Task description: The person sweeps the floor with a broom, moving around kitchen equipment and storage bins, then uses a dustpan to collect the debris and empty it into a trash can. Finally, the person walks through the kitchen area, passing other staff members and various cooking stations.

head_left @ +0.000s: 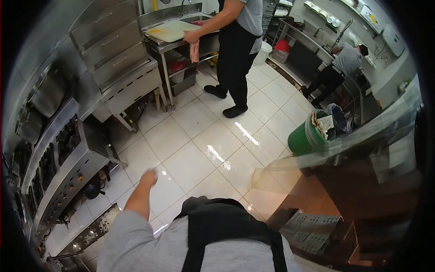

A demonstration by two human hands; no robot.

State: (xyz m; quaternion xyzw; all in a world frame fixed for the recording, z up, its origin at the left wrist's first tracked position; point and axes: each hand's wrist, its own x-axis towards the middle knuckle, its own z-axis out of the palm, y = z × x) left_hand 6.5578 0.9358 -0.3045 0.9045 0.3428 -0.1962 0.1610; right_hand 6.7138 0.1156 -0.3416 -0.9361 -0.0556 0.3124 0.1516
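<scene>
My left hand [150, 177] is out ahead of me over the white tiled floor [181, 156], at the end of a bare forearm. It is small and smeared by motion, so its fingers cannot be made out, and nothing large shows in it. The stove [68, 167] with its knobs stands to its left. My right hand is out of the frame. Below, the grey shirt [172, 247] and black apron [226, 222] that I wear fill the bottom middle.
A co-worker [238, 50] at the sink holds a large pale board [172, 31] and a pink cloth [194, 52]. Another person [340, 65] bends over a counter at the right. A green bin [306, 138] and a transparent panel [362, 149] stand on the right.
</scene>
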